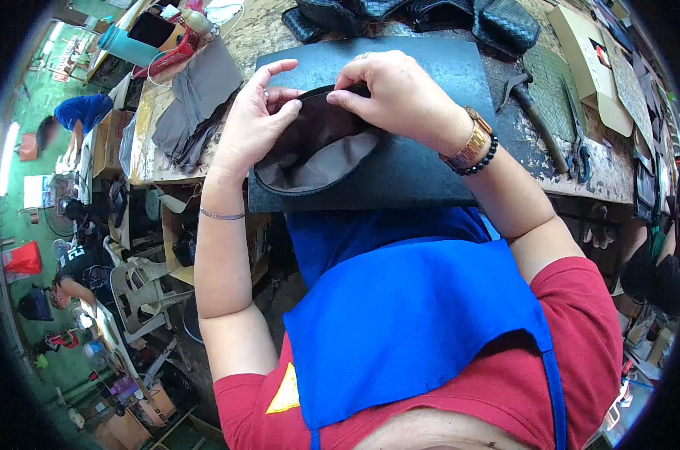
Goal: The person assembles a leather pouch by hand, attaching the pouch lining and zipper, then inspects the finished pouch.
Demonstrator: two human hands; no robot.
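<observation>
A black bag (316, 187) with a grey-brown lining lies on a dark flat board (437, 71), its mouth spread toward me. At the upper left of that mouth, my left hand (259, 120) holds the rim between thumb and fingers, with the index finger stretched out. My right hand (403, 94) bends over the far rim and pinches it between thumb and fingertips. The lining shows as a wrinkled pocket between the hands. What lies under my right fingers is partly hidden.
A hammer (538, 116) and scissors (577, 146) lie right of the board. Grey fabric pieces (197, 105) are stacked at left, near a red basket (176, 54) and a teal bottle (130, 46). Black woven pieces (505, 26) sit behind. Other people (85, 266) are at far left.
</observation>
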